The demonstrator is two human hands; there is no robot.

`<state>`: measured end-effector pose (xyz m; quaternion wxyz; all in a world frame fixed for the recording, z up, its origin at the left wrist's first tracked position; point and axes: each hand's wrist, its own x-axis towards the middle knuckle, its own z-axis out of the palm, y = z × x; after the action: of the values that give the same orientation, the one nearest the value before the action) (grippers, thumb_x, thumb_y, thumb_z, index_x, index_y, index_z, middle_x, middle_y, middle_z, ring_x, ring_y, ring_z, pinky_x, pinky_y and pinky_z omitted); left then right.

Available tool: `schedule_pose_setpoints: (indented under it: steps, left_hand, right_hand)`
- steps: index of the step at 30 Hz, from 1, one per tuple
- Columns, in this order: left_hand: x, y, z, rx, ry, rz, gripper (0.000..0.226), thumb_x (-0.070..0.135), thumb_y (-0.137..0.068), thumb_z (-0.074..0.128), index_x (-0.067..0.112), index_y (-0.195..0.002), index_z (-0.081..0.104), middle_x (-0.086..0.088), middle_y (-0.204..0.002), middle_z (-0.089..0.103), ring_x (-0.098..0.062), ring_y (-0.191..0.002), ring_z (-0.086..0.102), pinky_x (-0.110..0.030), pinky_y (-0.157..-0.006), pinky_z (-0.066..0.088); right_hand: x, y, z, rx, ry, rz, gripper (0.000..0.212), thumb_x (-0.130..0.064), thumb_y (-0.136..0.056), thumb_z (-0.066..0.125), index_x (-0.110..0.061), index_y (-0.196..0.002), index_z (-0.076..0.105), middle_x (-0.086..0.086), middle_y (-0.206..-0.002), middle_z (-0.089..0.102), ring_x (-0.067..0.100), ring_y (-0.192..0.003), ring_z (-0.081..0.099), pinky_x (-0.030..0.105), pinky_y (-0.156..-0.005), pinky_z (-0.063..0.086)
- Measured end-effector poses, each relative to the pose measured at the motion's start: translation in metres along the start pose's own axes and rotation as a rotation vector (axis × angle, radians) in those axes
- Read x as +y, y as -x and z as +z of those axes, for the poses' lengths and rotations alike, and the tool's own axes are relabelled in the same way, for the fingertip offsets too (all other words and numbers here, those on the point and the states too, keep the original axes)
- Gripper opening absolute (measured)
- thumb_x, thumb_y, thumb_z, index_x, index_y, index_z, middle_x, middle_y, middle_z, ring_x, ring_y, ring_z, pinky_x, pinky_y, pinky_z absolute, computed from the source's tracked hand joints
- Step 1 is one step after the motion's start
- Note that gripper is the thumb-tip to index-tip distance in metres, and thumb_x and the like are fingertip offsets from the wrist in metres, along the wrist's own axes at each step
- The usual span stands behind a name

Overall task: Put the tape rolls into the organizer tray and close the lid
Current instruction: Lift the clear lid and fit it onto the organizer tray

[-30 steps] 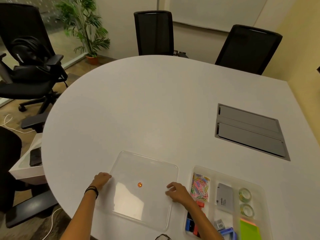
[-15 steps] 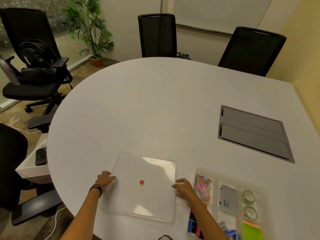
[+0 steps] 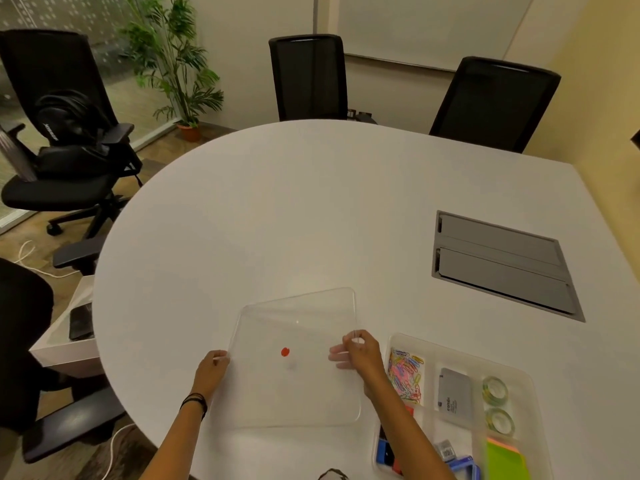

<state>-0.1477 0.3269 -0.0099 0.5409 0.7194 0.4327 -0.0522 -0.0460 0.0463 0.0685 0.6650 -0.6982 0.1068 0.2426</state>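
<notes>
A clear square lid [image 3: 298, 327] with a small red dot in its middle is held just above the white table. My left hand [image 3: 213, 370] grips its left edge and my right hand [image 3: 360, 351] grips its right edge, fingers showing through the plastic. To the right stands the clear organizer tray [image 3: 519, 374], uncovered. Two green tape rolls [image 3: 496, 389] [image 3: 499, 420] lie in its right compartment, one behind the other.
The tray also holds coloured paper clips [image 3: 405, 374], a grey box [image 3: 454, 393], green sticky notes [image 3: 505, 462] and blue clips. A grey cable hatch [image 3: 502, 265] is set in the table at the right. Black chairs stand around the table.
The lid has come up off the table and tilted, its far edge higher. Both hands moved from resting at its sides to gripping its edges.
</notes>
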Motion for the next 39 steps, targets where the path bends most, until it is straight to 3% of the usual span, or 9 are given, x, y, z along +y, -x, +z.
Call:
schedule_pose_setpoints:
  steps: [3, 8, 11, 13, 19, 25, 29, 33, 39]
  left_hand:
    - [0.012, 0.014, 0.003, -0.149, 0.082, 0.075, 0.028, 0.030, -0.100, 0.043, 0.012, -0.117, 0.058, -0.012, -0.104, 0.063, -0.023, -0.086, 0.058, -0.032, -0.072, 0.047]
    - [0.044, 0.033, 0.015, -0.277, 0.063, 0.243, 0.027, 0.020, -0.101, 0.042, 0.009, -0.119, 0.058, -0.011, -0.085, 0.063, -0.020, -0.070, 0.057, -0.027, -0.059, 0.051]
    - [0.063, 0.049, 0.035, -0.319, 0.048, 0.312, 0.028, 0.015, -0.100, 0.043, 0.005, -0.123, 0.055, -0.010, -0.078, 0.060, -0.020, -0.065, 0.058, -0.022, -0.052, 0.054]
    - [0.075, 0.061, 0.053, -0.331, 0.041, 0.351, 0.029, 0.013, -0.100, 0.043, 0.005, -0.126, 0.052, -0.010, -0.077, 0.060, -0.020, -0.064, 0.059, -0.020, -0.052, 0.054]
    - [0.104, 0.104, 0.117, -0.407, -0.039, 0.440, 0.032, 0.011, -0.099, 0.045, 0.007, -0.130, 0.046, -0.015, -0.091, 0.067, -0.024, -0.070, 0.066, -0.023, -0.061, 0.056]
    - [0.108, 0.134, 0.172, -0.522, -0.283, 0.417, 0.042, 0.015, -0.098, 0.048, 0.007, -0.138, 0.036, -0.021, -0.115, 0.062, -0.027, -0.083, 0.066, -0.023, -0.064, 0.054]
    - [0.107, 0.150, 0.199, -0.490, -0.458, 0.379, 0.042, 0.018, -0.098, 0.048, 0.004, -0.136, 0.038, -0.019, -0.116, 0.058, -0.030, -0.094, 0.066, -0.034, -0.075, 0.057]
    - [0.107, 0.162, 0.217, -0.478, -0.702, 0.373, 0.036, 0.022, -0.099, 0.043, -0.002, -0.127, 0.044, -0.021, -0.121, 0.059, -0.036, -0.098, 0.066, -0.038, -0.080, 0.058]
    - [0.106, 0.163, 0.228, -0.483, -0.857, 0.370, 0.035, 0.026, -0.100, 0.042, -0.001, -0.122, 0.046, -0.020, -0.125, 0.057, -0.035, -0.096, 0.068, -0.035, -0.079, 0.058]
  right_hand:
    - [-0.015, 0.004, -0.015, 0.016, -0.073, -0.051, 0.011, -0.010, -0.095, 0.049, -0.010, -0.084, 0.050, 0.012, -0.070, 0.070, 0.017, -0.053, 0.070, 0.023, -0.046, 0.055]
    - [-0.033, 0.020, -0.061, 0.044, -0.075, -0.147, 0.011, -0.011, -0.093, 0.053, -0.012, -0.082, 0.055, 0.010, -0.073, 0.073, 0.019, -0.059, 0.072, 0.022, -0.047, 0.056]
    - [-0.039, 0.032, -0.093, 0.214, 0.022, -0.234, 0.011, -0.007, -0.090, 0.057, -0.012, -0.080, 0.059, 0.002, -0.071, 0.070, 0.012, -0.060, 0.068, 0.014, -0.049, 0.052]
    - [-0.038, 0.040, -0.115, 0.354, 0.089, -0.255, 0.008, -0.007, -0.089, 0.058, -0.011, -0.083, 0.061, 0.002, -0.073, 0.066, 0.016, -0.068, 0.061, 0.019, -0.058, 0.049]
    - [-0.024, 0.058, -0.188, 0.567, 0.099, -0.196, 0.026, -0.004, -0.091, 0.052, -0.003, -0.115, 0.060, 0.016, -0.100, 0.062, 0.028, -0.087, 0.057, 0.030, -0.065, 0.051]
    - [0.000, 0.076, -0.249, 0.684, 0.225, -0.103, 0.018, -0.007, -0.091, 0.051, -0.003, -0.104, 0.063, 0.020, -0.101, 0.065, 0.026, -0.083, 0.054, 0.031, -0.080, 0.043]
    - [0.020, 0.084, -0.274, 0.678, 0.270, -0.044, 0.021, -0.004, -0.088, 0.052, 0.000, -0.108, 0.058, 0.024, -0.112, 0.063, 0.032, -0.091, 0.056, 0.034, -0.082, 0.043]
    - [0.042, 0.085, -0.289, 0.616, 0.283, 0.035, 0.045, -0.007, -0.091, 0.050, 0.002, -0.133, 0.040, 0.021, -0.141, 0.045, 0.034, -0.129, 0.045, 0.045, -0.108, 0.037]
    - [0.065, 0.084, -0.296, 0.552, 0.303, 0.134, 0.053, -0.010, -0.092, 0.049, 0.001, -0.140, 0.030, 0.019, -0.148, 0.035, 0.033, -0.135, 0.037, 0.043, -0.112, 0.032]
